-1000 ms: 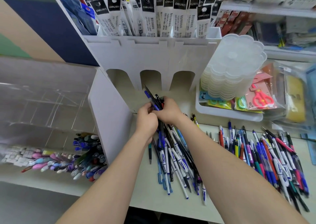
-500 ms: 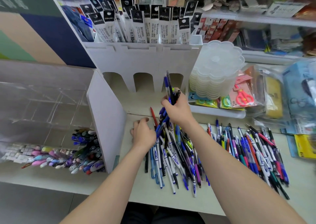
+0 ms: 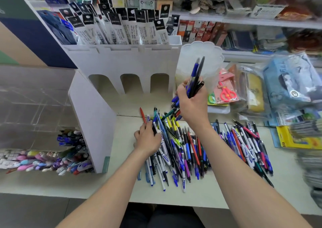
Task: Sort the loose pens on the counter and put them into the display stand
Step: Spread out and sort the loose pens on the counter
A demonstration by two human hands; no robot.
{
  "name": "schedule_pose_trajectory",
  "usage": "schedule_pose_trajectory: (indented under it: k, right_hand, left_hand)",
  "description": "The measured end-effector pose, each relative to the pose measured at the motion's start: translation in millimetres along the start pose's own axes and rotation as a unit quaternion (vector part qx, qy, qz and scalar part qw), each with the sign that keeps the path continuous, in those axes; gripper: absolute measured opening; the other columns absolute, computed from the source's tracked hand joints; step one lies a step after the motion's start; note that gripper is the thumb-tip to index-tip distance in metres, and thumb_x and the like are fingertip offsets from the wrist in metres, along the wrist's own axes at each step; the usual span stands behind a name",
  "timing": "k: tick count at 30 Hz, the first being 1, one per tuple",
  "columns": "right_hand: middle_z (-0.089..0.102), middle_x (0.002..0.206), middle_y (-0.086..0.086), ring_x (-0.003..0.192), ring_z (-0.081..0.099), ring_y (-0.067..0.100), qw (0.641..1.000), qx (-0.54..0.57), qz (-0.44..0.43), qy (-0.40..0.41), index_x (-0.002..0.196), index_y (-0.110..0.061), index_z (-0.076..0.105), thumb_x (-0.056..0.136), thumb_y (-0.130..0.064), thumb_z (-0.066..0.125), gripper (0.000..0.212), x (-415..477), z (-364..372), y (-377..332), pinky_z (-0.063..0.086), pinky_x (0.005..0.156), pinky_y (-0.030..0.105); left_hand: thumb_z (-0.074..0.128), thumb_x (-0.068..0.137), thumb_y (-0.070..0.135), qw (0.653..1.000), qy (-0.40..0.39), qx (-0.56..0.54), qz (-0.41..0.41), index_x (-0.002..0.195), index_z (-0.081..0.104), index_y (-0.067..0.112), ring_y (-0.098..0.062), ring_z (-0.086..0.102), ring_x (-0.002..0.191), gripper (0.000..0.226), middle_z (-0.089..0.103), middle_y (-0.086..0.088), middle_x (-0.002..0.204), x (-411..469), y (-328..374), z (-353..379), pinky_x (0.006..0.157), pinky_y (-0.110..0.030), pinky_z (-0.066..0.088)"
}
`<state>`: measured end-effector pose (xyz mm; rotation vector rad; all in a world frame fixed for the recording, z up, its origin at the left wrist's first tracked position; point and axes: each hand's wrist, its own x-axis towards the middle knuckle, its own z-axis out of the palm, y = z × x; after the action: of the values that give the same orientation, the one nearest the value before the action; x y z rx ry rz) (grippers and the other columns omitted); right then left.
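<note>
- Loose pens, first lot: a bundle of blue and black pens [image 3: 196, 74], gripped upright in the right hand [image 3: 191, 105], fingers wrapped tight round the barrels. It is held up off the bench, in front of the stacked tubs.
- Left hand [image 3: 148, 138]: fingers curled round a dark pen [image 3: 154, 127] at the upper left edge of the heap, palm down on the pens.
- Heap of loose plastic pens [image 3: 181, 151], blue, black, red, yellow and white: lying on the pale bench [image 3: 209, 194] between the forearms.
- Second spread of pens [image 3: 247, 144]: on the bench, just right of the right forearm.
- White display stand with three arched openings [image 3: 125, 62]: directly behind the heap.
- Black-and-white packets [image 3: 122, 30]: upright in the stand's top tier.
- Stack of translucent plastic tubs [image 3: 209, 53]: just right of the stand.
- Clear box holding assorted pens [image 3: 73, 149]: left of the stand's side panel.
</note>
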<state>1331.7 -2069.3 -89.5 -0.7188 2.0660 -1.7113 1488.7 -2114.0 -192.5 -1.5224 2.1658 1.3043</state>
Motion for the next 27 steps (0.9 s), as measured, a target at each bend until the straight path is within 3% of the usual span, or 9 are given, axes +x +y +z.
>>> schedule_pose_trajectory:
  k: [2,6,11,13,15,17,20,23,27]
  right_hand:
    - [0.058,0.082,0.020,0.071,0.064,0.037,1.000,-0.009,-0.003,0.025,0.096,-0.026,0.051,0.100,-0.022,0.061,0.011,-6,-13,0,0.059,0.066,0.054]
    - [0.053,0.076,0.000,0.061,0.049,0.007,0.988,-0.146,0.041,-0.020,0.101,-0.020,0.049,0.097,-0.013,0.062,0.015,-23,-36,24,0.042,0.054,0.024]
    - [0.056,0.079,0.006,0.066,0.052,0.017,0.946,-0.290,0.103,-0.099,0.115,-0.008,0.045,0.098,-0.015,0.066,0.027,-47,-39,80,0.033,0.049,0.030]
    - [0.057,0.088,0.008,0.076,0.056,0.020,0.937,-0.313,0.113,-0.111,0.118,-0.008,0.045,0.096,-0.014,0.068,0.032,-55,-31,98,0.039,0.055,0.033]
    - [0.058,0.105,0.009,0.097,0.059,0.027,0.929,-0.337,0.095,-0.120,0.124,-0.008,0.048,0.094,-0.014,0.071,0.038,-62,-22,114,0.049,0.074,0.036]
    - [0.055,0.122,0.010,0.115,0.053,0.028,0.922,-0.358,0.074,-0.129,0.131,-0.006,0.049,0.095,-0.017,0.073,0.045,-68,-16,124,0.047,0.095,0.036]
    - [0.050,0.136,0.013,0.129,0.046,0.030,0.921,-0.348,0.072,-0.158,0.144,-0.005,0.046,0.095,-0.028,0.077,0.063,-75,-14,131,0.042,0.110,0.038]
    - [0.050,0.141,0.010,0.135,0.044,0.027,0.931,-0.315,0.079,-0.169,0.152,-0.009,0.044,0.093,-0.036,0.080,0.074,-79,-23,132,0.037,0.114,0.034]
    - [0.064,0.127,0.000,0.124,0.053,0.024,0.901,-0.407,0.024,-0.148,0.136,-0.017,0.065,0.094,-0.052,0.073,0.055,-86,-46,132,0.043,0.103,0.039]
  left_hand:
    - [0.051,0.104,0.031,1.000,0.003,0.017,0.010,0.169,0.013,0.021,-0.039,0.013,0.157,0.076,0.018,-0.005,0.174,-2,0,6,0.125,-0.056,0.024]
    - [0.053,0.103,0.021,0.998,0.021,0.045,0.034,0.167,0.016,0.014,-0.039,0.015,0.158,0.075,0.020,-0.008,0.174,-4,-1,17,0.126,-0.061,0.023]
    - [0.052,0.104,0.015,0.994,0.062,0.084,0.043,0.165,0.022,0.009,-0.038,0.021,0.155,0.068,0.023,-0.012,0.171,-13,3,26,0.125,-0.055,0.029]
    - [0.052,0.103,0.015,0.991,0.071,0.098,0.055,0.166,0.019,0.008,-0.039,0.019,0.156,0.071,0.017,-0.013,0.173,-17,0,31,0.127,-0.052,0.027]
    - [0.054,0.102,0.015,0.990,0.079,0.099,0.060,0.166,0.017,0.009,-0.039,0.019,0.156,0.074,0.014,-0.013,0.173,-20,-2,34,0.126,-0.051,0.027]
    - [0.057,0.100,0.017,0.988,0.083,0.108,0.070,0.166,0.017,0.010,-0.040,0.020,0.155,0.077,0.015,-0.013,0.172,-22,-3,37,0.126,-0.051,0.028]
    - [0.060,0.099,0.022,0.987,0.079,0.117,0.080,0.164,0.022,0.012,-0.039,0.022,0.153,0.076,0.018,-0.013,0.170,-24,-6,38,0.125,-0.051,0.029]
    - [0.060,0.100,0.030,0.987,0.072,0.118,0.076,0.160,0.031,0.016,-0.038,0.026,0.151,0.068,0.022,-0.010,0.167,-23,-2,33,0.120,-0.052,0.034]
    - [0.066,0.099,0.034,0.981,0.085,0.158,0.077,0.148,0.045,0.017,-0.038,0.035,0.142,0.056,0.030,-0.009,0.159,-22,5,32,0.112,-0.051,0.043]
